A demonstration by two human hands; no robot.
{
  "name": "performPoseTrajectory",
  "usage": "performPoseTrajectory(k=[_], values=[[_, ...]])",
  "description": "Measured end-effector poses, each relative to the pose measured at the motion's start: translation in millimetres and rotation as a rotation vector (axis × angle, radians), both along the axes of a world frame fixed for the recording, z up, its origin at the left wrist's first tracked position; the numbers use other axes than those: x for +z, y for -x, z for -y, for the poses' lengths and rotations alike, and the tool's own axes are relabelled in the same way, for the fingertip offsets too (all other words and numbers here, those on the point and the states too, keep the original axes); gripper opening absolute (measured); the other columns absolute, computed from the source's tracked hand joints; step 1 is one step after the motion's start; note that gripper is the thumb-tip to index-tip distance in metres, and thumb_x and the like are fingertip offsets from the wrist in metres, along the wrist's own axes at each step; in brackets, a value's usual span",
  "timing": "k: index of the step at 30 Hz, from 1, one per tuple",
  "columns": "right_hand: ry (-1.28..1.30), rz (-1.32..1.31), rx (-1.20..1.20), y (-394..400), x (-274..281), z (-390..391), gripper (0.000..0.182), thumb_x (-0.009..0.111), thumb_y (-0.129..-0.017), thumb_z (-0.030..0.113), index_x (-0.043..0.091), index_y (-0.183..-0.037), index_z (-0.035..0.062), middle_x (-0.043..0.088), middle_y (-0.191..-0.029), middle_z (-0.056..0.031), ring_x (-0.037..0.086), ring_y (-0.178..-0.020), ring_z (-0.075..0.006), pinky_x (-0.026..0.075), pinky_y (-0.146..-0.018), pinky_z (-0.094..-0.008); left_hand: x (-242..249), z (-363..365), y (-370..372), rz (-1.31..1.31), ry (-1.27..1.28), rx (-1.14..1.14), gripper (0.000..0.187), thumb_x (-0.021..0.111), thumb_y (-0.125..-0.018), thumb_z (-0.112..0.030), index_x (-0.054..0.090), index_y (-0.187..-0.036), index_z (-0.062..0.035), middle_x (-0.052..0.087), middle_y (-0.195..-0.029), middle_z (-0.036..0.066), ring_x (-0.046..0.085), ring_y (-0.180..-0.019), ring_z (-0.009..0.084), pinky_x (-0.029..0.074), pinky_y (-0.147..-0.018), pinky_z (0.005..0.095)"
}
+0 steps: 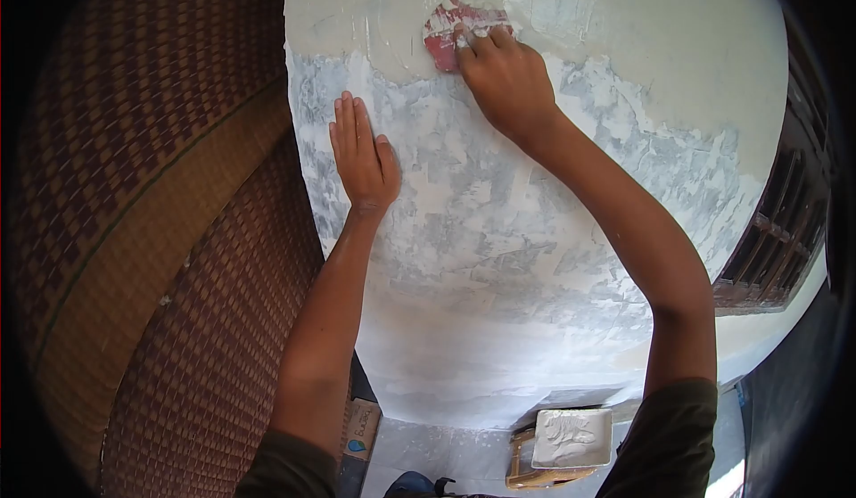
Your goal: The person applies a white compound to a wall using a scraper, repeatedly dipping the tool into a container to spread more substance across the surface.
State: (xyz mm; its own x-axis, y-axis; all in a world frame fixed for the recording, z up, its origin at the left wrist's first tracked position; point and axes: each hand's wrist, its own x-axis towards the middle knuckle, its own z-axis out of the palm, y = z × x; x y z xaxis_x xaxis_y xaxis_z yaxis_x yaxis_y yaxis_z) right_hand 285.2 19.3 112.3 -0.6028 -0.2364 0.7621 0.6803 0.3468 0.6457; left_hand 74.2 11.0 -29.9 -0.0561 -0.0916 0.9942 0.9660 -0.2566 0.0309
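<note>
My right hand (506,81) grips a red putty scraper (441,50) smeared with white paste and presses it to the upper part of the wall (499,195). Part of the scraper is hidden behind my fingers. Lower and to the left, my left hand (364,159) lies flat against the wall with its fingers stretched upward, holding nothing. Cream-coloured paste covers the top of the wall. Below it the surface is patchy grey and white.
A woven brown mat or screen (169,168) borders the wall on the left. A white tray of paste (572,437) rests on a wooden-looking support (522,462) below. A dark barred window (776,222) is at right, a cardboard box (359,427) on the tiled floor (428,440).
</note>
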Motion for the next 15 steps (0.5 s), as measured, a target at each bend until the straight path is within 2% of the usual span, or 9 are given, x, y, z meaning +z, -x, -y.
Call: performPoseTrajectory(k=[2,3,5,8,11,15], values=[[0.023,0.100,0.006,-7,-42,3,0.031,0.065,-0.074,0.005,0.070,-0.104,-0.0001,0.062,-0.087,-0.0069,0.062,-0.088,-0.0226,0.056,-0.066,-0.0319,0,0,0,0.003,0.001,-0.002,0.057,0.035,-0.100,-0.019,0.032,-0.150,0.0082,0.029,-0.159,0.026,0.025,-0.148,0.0427,0.016,-0.119,0.0554],[-0.053,0.122,0.091,-7,-61,5,0.007,0.070,-0.070,0.006,0.068,-0.077,0.0034,0.061,-0.073,-0.0056,0.062,-0.079,-0.0191,0.055,-0.060,-0.0291,0,0,0,0.006,0.002,-0.003,0.057,0.035,-0.100,-0.019,0.032,-0.150,0.0080,0.029,-0.159,0.026,0.025,-0.148,0.0427,0.016,-0.119,0.0553],[-0.067,0.142,0.184,-9,-77,15,0.010,0.070,-0.069,0.006,0.069,-0.078,0.0026,0.061,-0.074,-0.0055,0.062,-0.079,-0.0189,0.055,-0.059,-0.0290,-1,0,0,0.005,-0.004,-0.007,0.057,0.035,-0.100,-0.019,0.032,-0.150,0.0078,0.029,-0.159,0.025,0.025,-0.148,0.0426,0.016,-0.119,0.0553],[-0.084,0.034,0.242,-7,-25,27,0.009,0.071,-0.068,0.005,0.069,-0.077,0.0033,0.063,-0.074,-0.0057,0.063,-0.079,-0.0192,0.054,-0.058,-0.0294,0,0,0,0.007,0.003,-0.003,0.057,0.035,-0.100,-0.020,0.032,-0.150,0.0076,0.029,-0.159,0.025,0.024,-0.148,0.0423,0.016,-0.119,0.0552],[-0.180,-0.113,0.153,1,29,11,0.007,0.071,-0.067,0.004,0.066,-0.072,0.0058,0.063,-0.075,-0.0048,0.064,-0.080,-0.0192,0.054,-0.057,-0.0296,-1,0,0,0.007,0.008,0.005,0.057,0.035,-0.100,-0.020,0.032,-0.150,0.0075,0.029,-0.159,0.025,0.024,-0.148,0.0421,0.016,-0.119,0.0553],[-0.129,-0.090,0.040,1,15,-7,0.007,0.071,-0.066,0.004,0.066,-0.069,0.0063,0.063,-0.075,-0.0048,0.064,-0.082,-0.0188,0.054,-0.058,-0.0295,0,-1,1,0.007,0.006,0.009,0.057,0.034,-0.101,-0.021,0.032,-0.150,0.0076,0.029,-0.159,0.025,0.024,-0.148,0.0422,0.016,-0.119,0.0554]])
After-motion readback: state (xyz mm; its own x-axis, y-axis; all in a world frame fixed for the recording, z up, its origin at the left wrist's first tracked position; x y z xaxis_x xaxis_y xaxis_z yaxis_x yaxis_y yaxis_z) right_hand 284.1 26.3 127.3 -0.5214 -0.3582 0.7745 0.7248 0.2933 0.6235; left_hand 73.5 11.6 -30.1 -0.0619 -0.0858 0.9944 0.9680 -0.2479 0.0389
